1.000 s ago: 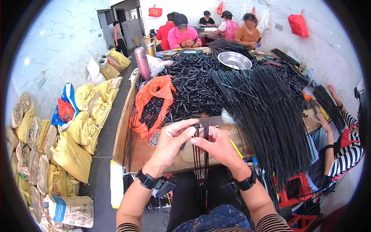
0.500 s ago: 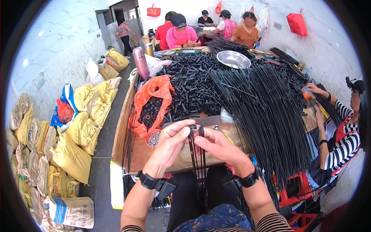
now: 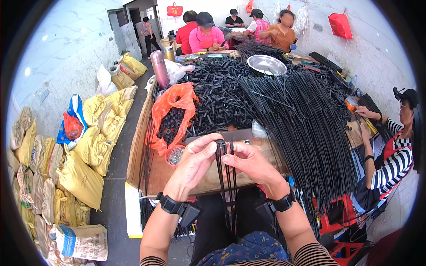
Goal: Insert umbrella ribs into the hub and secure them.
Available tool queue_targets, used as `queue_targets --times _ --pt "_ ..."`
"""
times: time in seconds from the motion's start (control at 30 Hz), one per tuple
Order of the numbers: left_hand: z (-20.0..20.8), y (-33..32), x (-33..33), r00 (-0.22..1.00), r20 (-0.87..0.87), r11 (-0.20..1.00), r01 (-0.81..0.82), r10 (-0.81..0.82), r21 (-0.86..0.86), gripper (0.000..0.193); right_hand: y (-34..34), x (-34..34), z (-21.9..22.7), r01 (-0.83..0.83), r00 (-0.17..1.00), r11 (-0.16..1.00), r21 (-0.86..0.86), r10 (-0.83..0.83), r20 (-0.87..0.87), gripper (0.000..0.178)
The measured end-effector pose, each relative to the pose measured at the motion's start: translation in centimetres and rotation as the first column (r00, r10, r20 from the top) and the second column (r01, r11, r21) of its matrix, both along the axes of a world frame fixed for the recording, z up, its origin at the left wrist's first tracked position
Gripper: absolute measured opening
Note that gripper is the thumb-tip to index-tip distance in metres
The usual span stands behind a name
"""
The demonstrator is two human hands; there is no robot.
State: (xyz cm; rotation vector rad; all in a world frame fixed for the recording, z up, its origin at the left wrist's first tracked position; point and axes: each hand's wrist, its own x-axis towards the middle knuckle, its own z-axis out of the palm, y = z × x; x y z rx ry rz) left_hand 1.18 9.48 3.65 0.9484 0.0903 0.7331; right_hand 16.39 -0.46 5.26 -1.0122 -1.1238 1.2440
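Note:
My left hand (image 3: 195,162) and my right hand (image 3: 250,165) meet above the near edge of the wooden table (image 3: 146,164). Between the fingertips I pinch a small black tube piece (image 3: 220,144) at the top of a few thin black rods (image 3: 226,186) that hang down toward my lap. Both hands grip this same bundle. Just beyond my hands lies a big heap of short black tubes (image 3: 217,95), and a thick fan of long black rods (image 3: 306,128) spreads to the right.
An orange plastic bag (image 3: 173,111) of black tubes and a small red cup (image 3: 175,155) sit left of my hands. A metal bowl (image 3: 266,64) and pink flask (image 3: 159,66) stand farther back. Yellow sacks (image 3: 80,173) line the left aisle. A seated person in stripes (image 3: 390,164) works at right; others sit at the far end.
My hands have stayed together on the rod bundle, with the fingers shifting slightly at its top. The person at right has leaned in and reached toward the table.

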Motion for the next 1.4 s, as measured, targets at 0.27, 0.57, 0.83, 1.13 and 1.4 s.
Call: queue_targets --times 0.27,0.57,0.83,1.13,1.4 --pt "-0.1 0.0 0.0 0.98 0.099 0.978 0.181 -0.171 -0.103 0.034 0.2 0.3 -0.4 -0.107 0.993 0.994 0.031 0.109 -0.036 0.013" --pt "0.7 -0.8 -0.5 0.988 -0.105 0.988 -0.097 0.11 0.118 0.037 0.1 -0.5 -0.7 -0.007 0.995 1.0 0.021 0.009 -0.098 0.012" --pt "3.5 -0.7 -1.3 0.906 -0.321 0.92 -0.155 0.278 0.36 0.029 -0.5 -2.1 0.1 0.147 0.984 0.984 0.104 -0.157 0.09 0.018" --pt "2.7 -1.4 -1.1 0.904 -0.274 0.886 -0.194 0.328 0.422 0.03 -1.0 -1.8 0.4 0.22 0.906 0.963 0.157 -0.261 0.333 0.022" --pt "3.7 -2.3 -1.1 0.863 -0.335 0.851 -0.181 0.378 0.493 0.029 -0.6 -2.4 -0.2 0.325 0.873 0.927 0.185 -0.37 0.317 0.017"
